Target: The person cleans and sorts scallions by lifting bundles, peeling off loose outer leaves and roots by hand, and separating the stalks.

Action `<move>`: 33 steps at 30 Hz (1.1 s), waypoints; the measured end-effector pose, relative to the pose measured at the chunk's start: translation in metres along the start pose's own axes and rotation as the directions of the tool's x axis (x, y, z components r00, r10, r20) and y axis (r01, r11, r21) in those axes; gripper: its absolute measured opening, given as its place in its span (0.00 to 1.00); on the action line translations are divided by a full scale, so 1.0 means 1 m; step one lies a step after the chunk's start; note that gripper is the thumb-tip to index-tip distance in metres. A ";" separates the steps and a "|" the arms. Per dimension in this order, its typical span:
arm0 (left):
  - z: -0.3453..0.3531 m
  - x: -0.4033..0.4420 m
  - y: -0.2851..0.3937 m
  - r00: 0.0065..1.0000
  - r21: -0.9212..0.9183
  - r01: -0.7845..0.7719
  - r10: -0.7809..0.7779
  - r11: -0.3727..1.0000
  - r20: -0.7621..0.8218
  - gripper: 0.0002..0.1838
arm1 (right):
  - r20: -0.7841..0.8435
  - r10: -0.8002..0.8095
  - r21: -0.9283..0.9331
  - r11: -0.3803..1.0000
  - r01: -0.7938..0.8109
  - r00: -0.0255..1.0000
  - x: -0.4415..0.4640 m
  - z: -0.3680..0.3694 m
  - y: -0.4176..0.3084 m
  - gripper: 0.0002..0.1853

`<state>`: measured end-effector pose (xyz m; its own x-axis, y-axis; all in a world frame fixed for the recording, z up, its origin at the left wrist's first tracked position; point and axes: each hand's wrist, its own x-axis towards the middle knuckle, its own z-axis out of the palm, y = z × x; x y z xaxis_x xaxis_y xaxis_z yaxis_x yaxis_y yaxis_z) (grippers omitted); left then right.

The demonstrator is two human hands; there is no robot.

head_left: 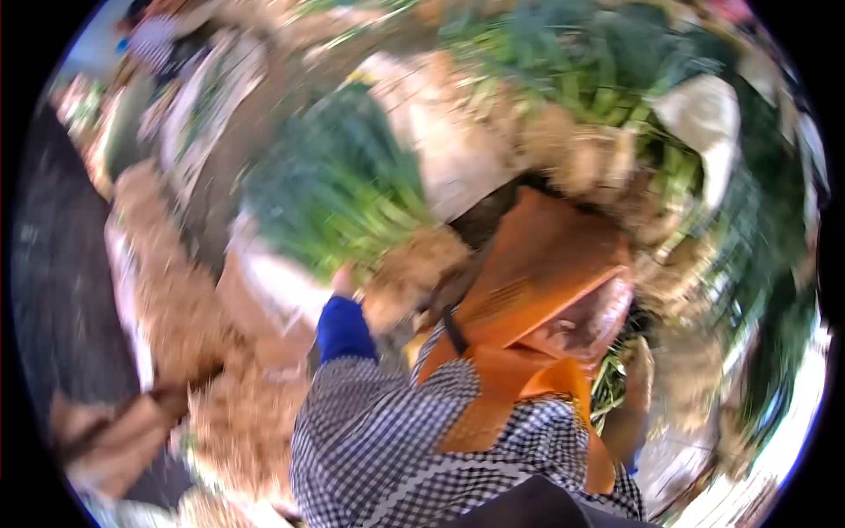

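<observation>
My left hand (pixel 343 280), below a blue cuff and a checkered sleeve, grips the near side of a bunch of green onions (pixel 343 185). Its fingers are mostly hidden by the stalks. The dark green leaves point up and away, and the pale brown root end (pixel 409 273) faces right, towards my body. At the lower right, a blurred tan shape past a bit of blue cuff appears to be my right hand (pixel 635 396). It hangs beside some green leaves (pixel 609 383); its fingers are too smeared to read.
An orange apron or pouch (pixel 537 273) hangs at my front. More onion bunches (pixel 598 70) lie at the back and right, with white sacks (pixel 704 119) among them. Root-covered piles (pixel 167 273) stand at left beside a dark surface (pixel 53 264).
</observation>
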<state>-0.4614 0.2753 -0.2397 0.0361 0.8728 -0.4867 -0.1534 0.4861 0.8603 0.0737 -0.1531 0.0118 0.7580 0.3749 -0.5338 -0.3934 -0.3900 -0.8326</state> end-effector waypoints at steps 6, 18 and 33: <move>0.023 -0.024 0.037 0.725 0.588 -0.128 0.480 0.798 -0.494 0.35 | 0.088 -0.258 -0.103 0.958 0.266 0.962 -0.020 0.007 -0.054 0.19; 0.206 -0.074 0.141 0.799 0.632 -0.540 0.575 0.556 0.177 0.22 | 0.150 -0.641 -0.948 0.123 0.293 0.753 0.138 0.144 -0.250 0.21; 0.473 -0.322 0.043 0.360 0.107 0.169 -0.162 0.980 0.919 0.25 | 0.393 -0.383 0.128 0.923 0.362 0.836 0.013 0.068 -0.137 0.11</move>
<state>-0.0122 0.0354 0.0254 0.9453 0.2750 -0.1754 -0.0386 0.6283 0.7770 0.1027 -0.0375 0.1090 0.5800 0.7932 -0.1858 -0.1553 -0.1163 -0.9810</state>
